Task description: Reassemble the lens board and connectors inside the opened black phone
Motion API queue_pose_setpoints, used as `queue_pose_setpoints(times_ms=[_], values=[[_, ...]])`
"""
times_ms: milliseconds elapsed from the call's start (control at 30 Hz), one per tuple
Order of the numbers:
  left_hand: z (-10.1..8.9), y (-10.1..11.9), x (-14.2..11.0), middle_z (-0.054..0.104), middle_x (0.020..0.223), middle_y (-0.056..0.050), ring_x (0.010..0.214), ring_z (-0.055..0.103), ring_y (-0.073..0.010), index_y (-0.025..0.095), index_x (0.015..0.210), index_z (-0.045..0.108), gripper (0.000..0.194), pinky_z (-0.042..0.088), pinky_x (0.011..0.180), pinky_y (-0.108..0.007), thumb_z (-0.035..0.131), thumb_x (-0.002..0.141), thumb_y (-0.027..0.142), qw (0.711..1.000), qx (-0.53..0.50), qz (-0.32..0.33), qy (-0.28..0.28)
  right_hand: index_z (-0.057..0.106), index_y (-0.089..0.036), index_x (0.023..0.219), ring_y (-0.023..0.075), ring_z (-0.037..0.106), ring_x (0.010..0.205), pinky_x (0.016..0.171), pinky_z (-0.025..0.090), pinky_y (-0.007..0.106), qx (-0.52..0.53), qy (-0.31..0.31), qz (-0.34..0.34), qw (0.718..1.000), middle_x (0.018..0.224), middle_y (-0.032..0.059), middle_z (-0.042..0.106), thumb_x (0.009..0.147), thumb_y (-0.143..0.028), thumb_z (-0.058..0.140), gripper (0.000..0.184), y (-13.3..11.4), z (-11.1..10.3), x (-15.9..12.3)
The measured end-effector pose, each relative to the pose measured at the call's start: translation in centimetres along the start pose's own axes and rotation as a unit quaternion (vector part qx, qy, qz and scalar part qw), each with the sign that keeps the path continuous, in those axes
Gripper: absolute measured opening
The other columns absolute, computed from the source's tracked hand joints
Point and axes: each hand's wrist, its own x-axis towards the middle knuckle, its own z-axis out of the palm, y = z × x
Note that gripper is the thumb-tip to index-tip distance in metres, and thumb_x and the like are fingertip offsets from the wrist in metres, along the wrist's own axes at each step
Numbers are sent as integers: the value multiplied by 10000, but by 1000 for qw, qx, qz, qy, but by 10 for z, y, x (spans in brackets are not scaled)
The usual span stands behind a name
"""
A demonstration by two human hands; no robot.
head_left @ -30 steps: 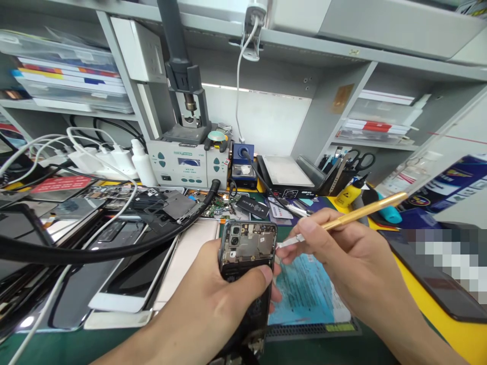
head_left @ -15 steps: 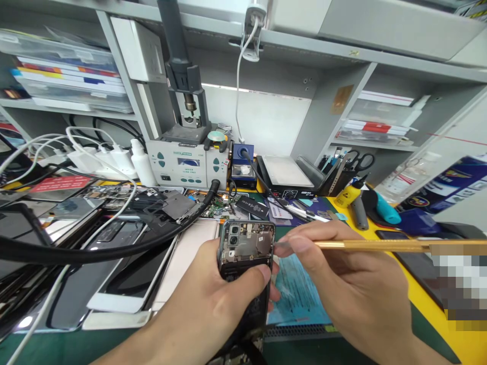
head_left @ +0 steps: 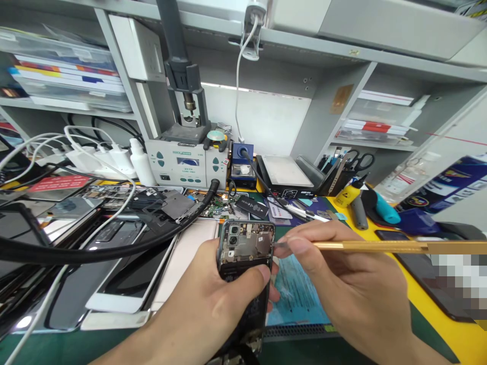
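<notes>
My left hand [head_left: 207,304] is wrapped round an opened phone [head_left: 245,246] with its back cover off, so the camera module and circuit board show. It holds the phone upright over the bench, thumb pressed across the middle. My right hand [head_left: 342,276] pinches a thin gold-handled tool [head_left: 380,246] that lies nearly level. The tool's metal tip touches the phone's upper right edge.
A blue work mat [head_left: 300,299] lies under the hands. Several phones and screens [head_left: 122,284] are piled at the left with a thick black hose [head_left: 95,251] and white cables. A rework station [head_left: 186,162], a hot plate [head_left: 289,175] and a tool holder [head_left: 342,172] stand behind.
The gold tool has swung down from a raised slant to nearly level, and its tip has moved in against the phone's right edge. My left hand has kept the phone in place.
</notes>
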Motion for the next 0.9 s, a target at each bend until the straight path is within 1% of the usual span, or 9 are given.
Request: queue_pose_setpoints(times_ms=[233,400,533,633,733,767,800,900], values=[[-2,-3,0,665,682,-12,629,599,-152,180,735,626,222,499,637,-265,598,920,300,1000,14,5,-9,691,-226,850,128,716,746,674,569,192,9,-3,2,1000,799,-4,715,945,-175,624,127,0,1,1],[-3,-5,0,667,691,-11,631,608,-149,177,743,640,221,506,651,-261,585,928,285,1000,9,7,-8,695,-222,844,120,720,733,668,569,173,13,6,2,1000,779,-9,724,937,-181,637,118,0,1,1],[-3,-5,-1,665,687,-16,627,605,-153,172,748,649,223,511,626,-255,582,929,285,1000,5,11,-13,711,-223,833,118,726,743,668,572,164,17,-4,15,1000,784,-6,743,944,-212,641,131,-1,1,2],[-2,-3,-1,671,700,-19,635,607,-156,169,765,654,203,518,630,-255,589,923,279,1000,-9,14,-19,714,-231,826,142,730,785,684,582,191,37,7,46,998,806,4,749,944,-258,659,133,0,-3,3],[0,1,-1,684,702,-25,639,618,-166,170,776,647,174,522,623,-261,603,907,276,1000,-21,5,-23,689,-240,804,180,723,866,785,591,273,130,40,107,985,860,24,739,1008,-306,563,249,5,-10,4],[0,2,-2,687,697,-25,638,622,-170,173,780,641,166,522,621,-263,609,902,280,1000,-21,2,-22,685,-236,801,184,714,843,774,590,287,163,32,130,977,836,30,722,1026,-322,524,290,7,-13,5],[1,2,-2,692,695,-25,639,627,-175,176,789,639,155,522,621,-267,618,896,286,1000,-21,0,-17,687,-231,808,181,697,786,727,587,287,188,10,151,970,781,31,691,1034,-344,503,312,9,-15,6],[1,1,-2,698,697,-35,646,624,-183,171,789,660,180,515,606,-269,647,873,330,1000,-18,-3,-4,713,-220,917,154,596,578,521,529,247,189,-107,211,953,614,-1,569,998,-402,567,247,10,-17,6]])
